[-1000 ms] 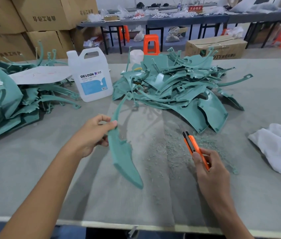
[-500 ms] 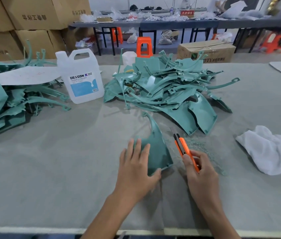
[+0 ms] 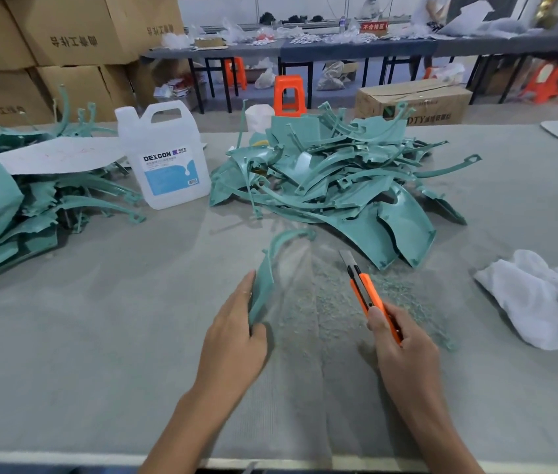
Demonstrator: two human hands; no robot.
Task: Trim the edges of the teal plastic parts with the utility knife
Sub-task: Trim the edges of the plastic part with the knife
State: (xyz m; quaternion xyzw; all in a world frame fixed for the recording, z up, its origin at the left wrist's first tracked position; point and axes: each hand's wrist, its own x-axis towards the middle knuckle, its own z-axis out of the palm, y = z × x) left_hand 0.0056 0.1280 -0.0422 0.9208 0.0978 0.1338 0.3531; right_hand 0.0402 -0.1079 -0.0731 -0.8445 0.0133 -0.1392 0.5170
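Note:
My left hand [image 3: 235, 340] holds a curved teal plastic part [image 3: 265, 278] standing on its edge on the grey table, its thin arm arching up and to the right. My right hand [image 3: 404, 350] grips an orange utility knife [image 3: 366, 295] with the blade out, pointing away from me; the blade is to the right of the part and apart from it. A big pile of teal parts [image 3: 335, 186] lies behind them. A second pile of teal parts [image 3: 14, 206] sits at the far left.
A white DEXCON jug [image 3: 165, 155] stands between the two piles. A white cloth [image 3: 544, 299] lies at the right. Teal shavings [image 3: 332, 292] cover the table between my hands. A white sheet [image 3: 55, 159] rests on the left pile. Cardboard boxes and orange stools stand behind the table.
My left hand carried the part from the left to the middle, laid it flat, then tipped it up on its edge. The knife stayed near the shavings, its blade now showing.

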